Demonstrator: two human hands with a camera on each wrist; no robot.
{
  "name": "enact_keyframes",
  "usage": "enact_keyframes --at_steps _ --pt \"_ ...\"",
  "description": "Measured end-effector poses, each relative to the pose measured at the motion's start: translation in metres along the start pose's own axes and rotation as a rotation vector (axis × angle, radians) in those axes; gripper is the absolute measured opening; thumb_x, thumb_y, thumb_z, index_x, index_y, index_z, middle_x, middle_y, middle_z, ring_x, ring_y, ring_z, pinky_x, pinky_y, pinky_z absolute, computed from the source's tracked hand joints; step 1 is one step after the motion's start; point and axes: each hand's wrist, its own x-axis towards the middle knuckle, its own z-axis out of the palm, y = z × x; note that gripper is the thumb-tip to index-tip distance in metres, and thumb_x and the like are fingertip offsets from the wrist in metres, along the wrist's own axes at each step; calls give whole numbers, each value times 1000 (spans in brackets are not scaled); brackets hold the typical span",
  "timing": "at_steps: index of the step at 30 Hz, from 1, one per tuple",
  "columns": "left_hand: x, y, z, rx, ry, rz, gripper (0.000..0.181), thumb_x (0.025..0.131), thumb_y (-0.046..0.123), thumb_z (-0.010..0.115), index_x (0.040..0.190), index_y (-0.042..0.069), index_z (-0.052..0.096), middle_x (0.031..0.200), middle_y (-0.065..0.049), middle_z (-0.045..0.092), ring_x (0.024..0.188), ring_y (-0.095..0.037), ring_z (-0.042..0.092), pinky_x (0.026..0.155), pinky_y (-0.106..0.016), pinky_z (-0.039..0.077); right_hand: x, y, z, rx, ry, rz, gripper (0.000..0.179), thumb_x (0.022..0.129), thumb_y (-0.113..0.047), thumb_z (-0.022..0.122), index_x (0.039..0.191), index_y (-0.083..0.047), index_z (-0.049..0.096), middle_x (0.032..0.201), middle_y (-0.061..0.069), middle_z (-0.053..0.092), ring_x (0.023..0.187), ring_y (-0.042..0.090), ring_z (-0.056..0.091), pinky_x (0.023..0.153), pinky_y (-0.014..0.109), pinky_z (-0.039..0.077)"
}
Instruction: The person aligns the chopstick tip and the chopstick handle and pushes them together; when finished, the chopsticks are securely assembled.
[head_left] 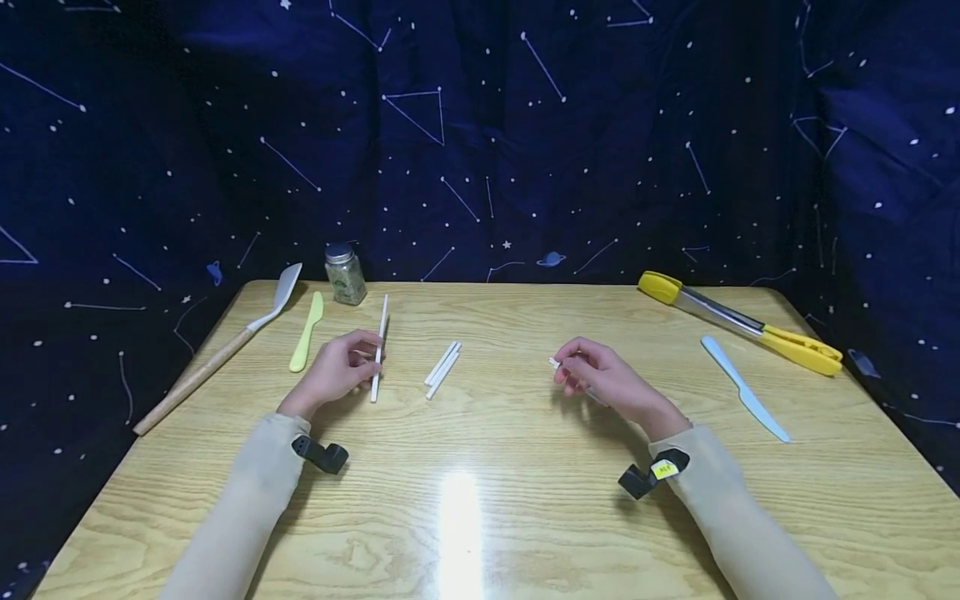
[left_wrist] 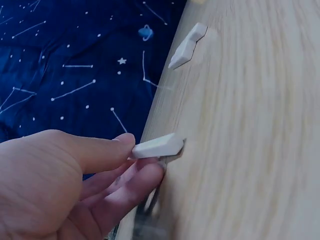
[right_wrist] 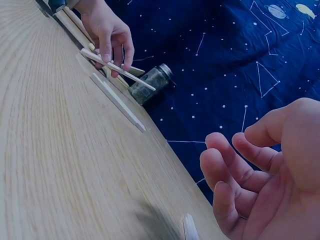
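Observation:
My left hand [head_left: 335, 371] pinches a white chopstick [head_left: 380, 342] between thumb and fingers, just over the table in the left wrist view. To its right, several white chopsticks [head_left: 444, 369] lie close together on the wood. My right hand [head_left: 603, 385] hovers with loosely bent fingers; in the right wrist view nothing is between its fingertips [right_wrist: 215, 140]. Beneath that hand lie white sticks [right_wrist: 190, 227], with only their ends showing in the head view, so their number is hidden.
Left of my left hand are a light-green spreader [head_left: 307, 333] and a wooden-handled spatula [head_left: 217, 357]. A lidded glass jar [head_left: 346, 277] stands at the back of the wooden table [head_left: 375, 517]. On the right lie a light-blue knife [head_left: 744, 389] and yellow-ended tongs [head_left: 738, 321].

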Motion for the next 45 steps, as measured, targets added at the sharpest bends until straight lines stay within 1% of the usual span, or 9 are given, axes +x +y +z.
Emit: enact_keyframes --at_steps 5,9,13,16,18,24,31,38,45 --pt "1 -2 -2 142 35 33 31 86 -3 65 116 -9 60 101 -25 66 67 -15 60 51 -23 48 -1 -2 -3 -17 8 1 26 103 -12 39 116 10 46 94 13 61 74 17 58 71 27 47" --pt "2 -5 -1 202 35 72 31 86 0 68 115 -8 61 96 -20 67 76 -18 59 61 -23 47 -2 -4 -6 -28 16 9 26 103 -12 39 116 9 46 96 15 60 73 16 57 71 27 46" --pt "1 -8 -1 266 42 112 31 85 2 70 114 -8 63 103 -22 63 86 -27 59 75 -33 48 -2 -3 -8 -23 20 20 26 103 -12 39 117 10 45 96 15 59 75 16 57 70 27 45" --pt "-1 -11 -1 304 50 127 32 85 5 71 114 -7 64 111 -25 57 99 -36 53 85 -44 46 -2 -2 -8 -19 17 22 26 103 -11 38 118 10 44 96 13 59 75 16 56 70 26 45" --pt "-2 -13 -1 318 57 131 33 85 8 72 114 -6 64 114 -25 54 103 -37 47 88 -46 44 -1 0 -8 -20 17 25 26 103 -11 38 118 10 44 96 13 59 75 16 56 70 27 46" --pt "-2 -15 -2 326 49 109 35 85 10 72 117 -3 65 106 -20 54 95 -31 43 79 -34 35 0 3 -9 -38 24 35 25 103 -10 38 117 10 45 96 14 59 76 17 57 69 27 47" --pt "-3 -15 -8 338 5 89 35 85 10 72 117 -2 66 98 -16 56 85 -25 43 75 -31 34 1 10 -13 -85 50 24 23 102 -8 39 116 9 47 96 18 60 76 16 56 67 27 48" --pt "-4 -14 -8 307 -43 142 33 88 6 67 118 -6 63 96 -17 55 78 -21 45 71 -30 37 1 17 -20 -204 82 40 21 101 -9 45 112 7 50 88 16 60 72 18 53 63 26 46" --pt "-5 -11 -7 268 14 98 30 91 7 64 119 -4 62 94 -16 52 78 -19 44 70 -28 37 1 23 -22 -305 78 8 17 98 -7 50 110 5 53 76 11 56 68 18 52 64 24 43"
